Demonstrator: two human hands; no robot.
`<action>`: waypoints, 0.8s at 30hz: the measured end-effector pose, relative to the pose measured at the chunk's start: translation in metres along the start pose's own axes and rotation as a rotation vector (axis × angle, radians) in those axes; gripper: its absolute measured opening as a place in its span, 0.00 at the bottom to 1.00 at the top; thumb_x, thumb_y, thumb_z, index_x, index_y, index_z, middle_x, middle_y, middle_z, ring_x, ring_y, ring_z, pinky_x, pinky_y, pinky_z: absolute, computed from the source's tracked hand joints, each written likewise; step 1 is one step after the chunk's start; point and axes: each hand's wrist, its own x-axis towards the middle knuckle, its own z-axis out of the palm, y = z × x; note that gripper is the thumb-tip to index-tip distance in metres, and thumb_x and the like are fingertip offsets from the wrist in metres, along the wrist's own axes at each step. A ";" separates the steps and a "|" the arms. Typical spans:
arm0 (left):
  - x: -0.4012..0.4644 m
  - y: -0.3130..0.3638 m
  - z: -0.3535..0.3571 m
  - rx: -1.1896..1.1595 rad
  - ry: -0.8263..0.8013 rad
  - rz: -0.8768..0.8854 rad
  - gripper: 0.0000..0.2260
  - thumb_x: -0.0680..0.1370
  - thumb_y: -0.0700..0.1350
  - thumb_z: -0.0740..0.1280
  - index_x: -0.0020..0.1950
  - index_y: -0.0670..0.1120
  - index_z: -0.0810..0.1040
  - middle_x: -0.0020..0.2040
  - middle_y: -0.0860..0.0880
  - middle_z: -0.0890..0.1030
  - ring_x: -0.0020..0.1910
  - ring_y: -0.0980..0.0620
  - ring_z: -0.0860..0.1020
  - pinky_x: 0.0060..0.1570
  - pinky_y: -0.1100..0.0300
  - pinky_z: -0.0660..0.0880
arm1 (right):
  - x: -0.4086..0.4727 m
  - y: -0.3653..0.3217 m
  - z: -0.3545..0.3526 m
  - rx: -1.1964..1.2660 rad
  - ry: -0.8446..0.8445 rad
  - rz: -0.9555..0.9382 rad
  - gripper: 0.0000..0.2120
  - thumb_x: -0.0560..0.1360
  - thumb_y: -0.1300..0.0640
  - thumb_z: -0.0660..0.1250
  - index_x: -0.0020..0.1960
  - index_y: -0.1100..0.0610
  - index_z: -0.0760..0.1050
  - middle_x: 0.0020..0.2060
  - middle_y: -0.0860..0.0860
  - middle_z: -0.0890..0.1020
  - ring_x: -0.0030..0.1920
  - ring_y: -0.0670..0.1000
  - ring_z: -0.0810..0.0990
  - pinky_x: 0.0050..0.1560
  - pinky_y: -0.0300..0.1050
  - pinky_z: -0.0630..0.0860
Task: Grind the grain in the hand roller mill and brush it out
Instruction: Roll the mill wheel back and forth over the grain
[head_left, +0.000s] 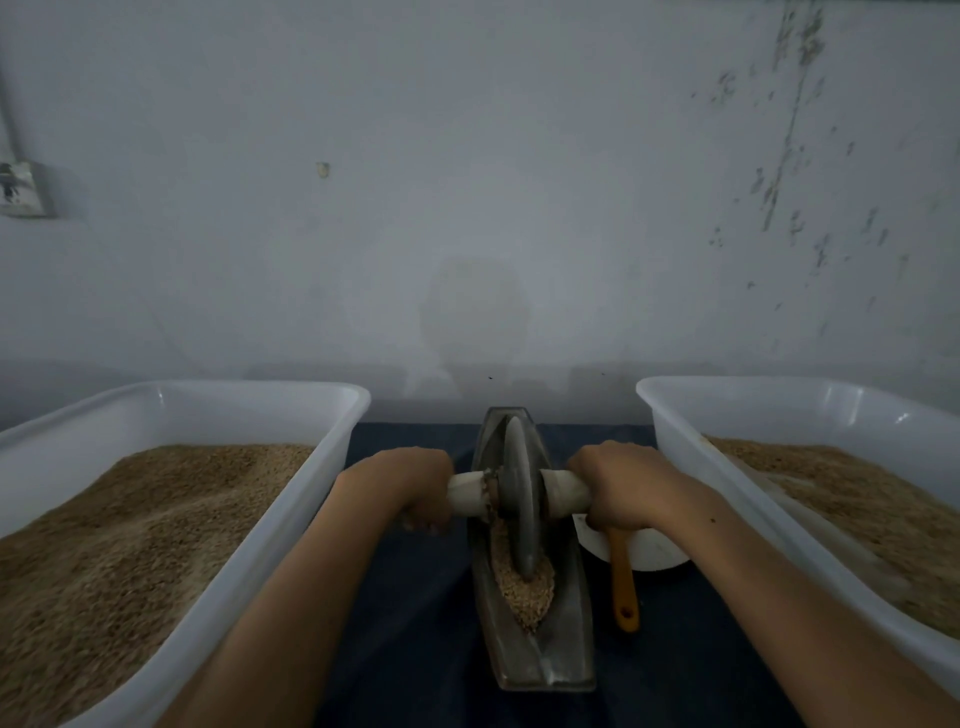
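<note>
A boat-shaped metal trough (563, 639) of the hand roller mill lies lengthwise in front of me on a dark cloth. Its grey grinding wheel (521, 499) stands upright in the groove, on a pale wooden axle. My left hand (415, 480) grips the left handle (467, 493) and my right hand (618, 486) grips the right handle (566, 493). A heap of brown grain (524, 587) lies in the trough on the near side of the wheel. The orange handle of a brush (623, 582) pokes out just right of the trough; its head is hidden under my right hand.
Two large white plastic tubs hold brown grain: one at the left (332, 415), one at the right (670, 415). A white bowl (660, 551) sits under the brush, between trough and right tub. A pale wall rises close behind.
</note>
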 end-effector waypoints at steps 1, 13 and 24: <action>0.000 0.000 0.001 0.001 0.013 -0.001 0.07 0.70 0.47 0.72 0.44 0.47 0.78 0.31 0.53 0.78 0.29 0.56 0.77 0.32 0.61 0.71 | 0.001 -0.001 0.001 -0.014 0.020 0.004 0.09 0.74 0.57 0.68 0.54 0.54 0.74 0.45 0.51 0.77 0.45 0.51 0.76 0.40 0.43 0.68; 0.002 0.010 0.008 0.192 0.398 -0.041 0.12 0.76 0.47 0.65 0.58 0.47 0.74 0.53 0.47 0.79 0.51 0.48 0.77 0.44 0.57 0.68 | 0.010 0.001 0.027 0.001 0.426 0.055 0.08 0.76 0.57 0.63 0.54 0.50 0.70 0.50 0.49 0.80 0.50 0.52 0.78 0.45 0.44 0.63; -0.003 0.005 -0.002 0.008 -0.032 -0.022 0.05 0.71 0.46 0.72 0.40 0.46 0.78 0.28 0.53 0.77 0.26 0.57 0.75 0.32 0.62 0.71 | 0.003 0.004 0.003 0.033 0.006 -0.018 0.11 0.73 0.57 0.68 0.55 0.52 0.75 0.45 0.50 0.78 0.42 0.49 0.75 0.36 0.41 0.66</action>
